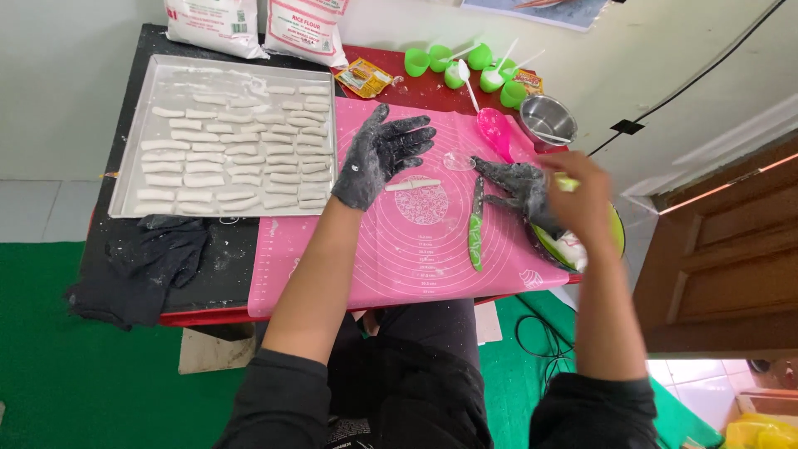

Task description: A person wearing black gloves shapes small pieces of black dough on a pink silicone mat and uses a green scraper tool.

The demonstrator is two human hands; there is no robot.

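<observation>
Black-sleeved forearms run up from the bottom edge to both hands. Left hand (pixel 378 158): black glove dusted white with flour, fingers spread open, hovering over the upper left of the pink silicone mat (pixel 416 249) and just beside the right edge of the metal tray (pixel 133 204). It holds nothing. Small white dough strip (pixel 413 185) lies on the mat just below its fingertips, not touching.

Right hand (pixel 582 199): bare, blurred, fingers closed around the cuff of a second floured black glove (pixel 517 185), whose empty fingers point left over the mat's right side. Something small and pale green sits at the fingertips; can't tell what. Green bowl (pixel 618 233) lies under this hand at the mat's right edge.

Green-handled knife (pixel 475 223) lies on the mat between the hands, roughly upright in frame. Pink spoon (pixel 495 131) at the mat's top right. Tray holds rows of white dough strips. Black cloth (pixel 150 266) bunched at the counter's (pixel 241 274) lower left. Two flour bags (pixel 262 25) at the far edge, green cups (pixel 465 66) and a steel bowl (pixel 547 116) far right.
</observation>
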